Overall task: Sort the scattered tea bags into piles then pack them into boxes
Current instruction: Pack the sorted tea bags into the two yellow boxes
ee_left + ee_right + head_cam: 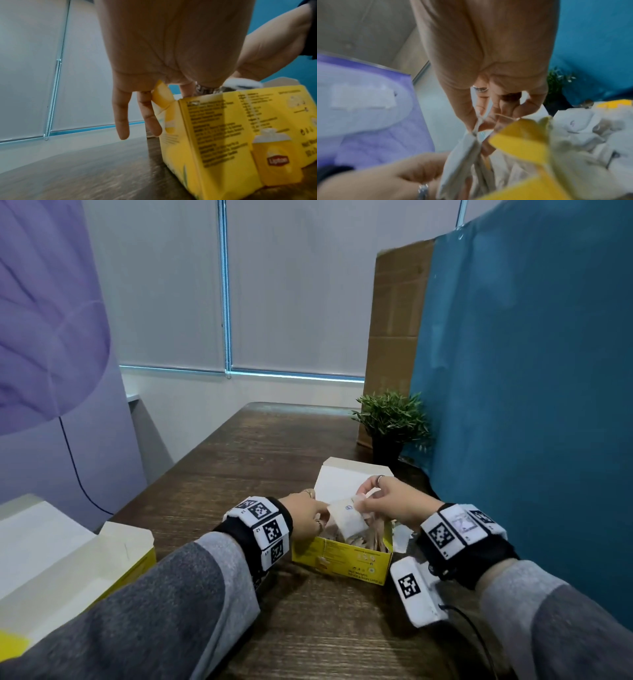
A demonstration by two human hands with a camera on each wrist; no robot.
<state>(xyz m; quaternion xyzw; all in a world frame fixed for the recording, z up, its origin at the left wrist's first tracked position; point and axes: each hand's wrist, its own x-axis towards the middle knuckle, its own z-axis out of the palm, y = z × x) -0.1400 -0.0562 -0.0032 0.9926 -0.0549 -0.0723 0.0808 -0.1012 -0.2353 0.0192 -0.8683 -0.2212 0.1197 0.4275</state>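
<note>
An open yellow tea box (342, 563) stands on the wooden table (257, 446), its white-lined lid (339, 477) tipped back. Several tea bags (373, 537) stand packed inside. Both hands hover over its opening. My right hand (387, 501) pinches the top of a white tea bag (347, 520) above the box. My left hand (308, 518) meets the same bag's left edge with thumb and forefinger. In the left wrist view the box (223, 135) is beside my left hand (171, 54), whose two outer fingers hang straight. The right wrist view shows my right hand (488, 115) pinching the tea bag (462, 155).
A second open yellow box (85, 553) sits at the near left. More loose tea bags (573, 121) lie just right of the box. A potted plant (390, 419), a cardboard sheet (397, 337) and a blue cloth partition (531, 405) line the right side.
</note>
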